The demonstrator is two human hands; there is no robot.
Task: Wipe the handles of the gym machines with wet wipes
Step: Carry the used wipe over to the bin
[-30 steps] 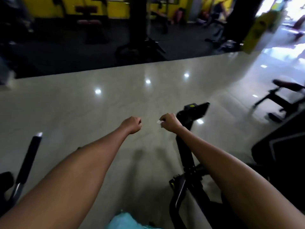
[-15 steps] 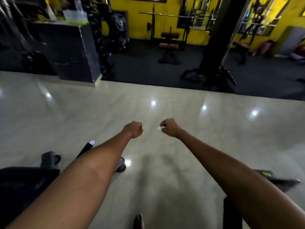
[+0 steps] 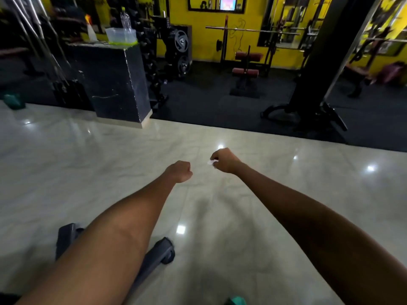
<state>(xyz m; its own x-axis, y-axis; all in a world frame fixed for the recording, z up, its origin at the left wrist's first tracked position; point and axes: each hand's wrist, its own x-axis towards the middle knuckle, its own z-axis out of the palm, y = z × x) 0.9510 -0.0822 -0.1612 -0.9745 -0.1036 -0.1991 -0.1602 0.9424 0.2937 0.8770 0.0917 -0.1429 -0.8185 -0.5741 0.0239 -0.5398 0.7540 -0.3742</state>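
Right hand: the right hand [image 3: 224,160] is stretched out over the floor [image 3: 110,164], fingers curled tight round a wipe [image 3: 211,162].
Wipe: small and white, only a scrap of it shows, poking out on the thumb side of the fist, toward the left hand.
Left hand: the left hand [image 3: 179,171] is a closed fist holding nothing, just beside the right hand and a little nearer the camera; the two fists do not touch.
Bar: a dark padded bar [image 3: 158,254] of a machine lies low under the left forearm, well short of both hands.
Block: a black block [image 3: 114,82] stands at the far floor edge with a clear tub [image 3: 120,35] on top.
Bench: a red-padded bench [image 3: 245,69] sits on dark matting before the yellow wall.
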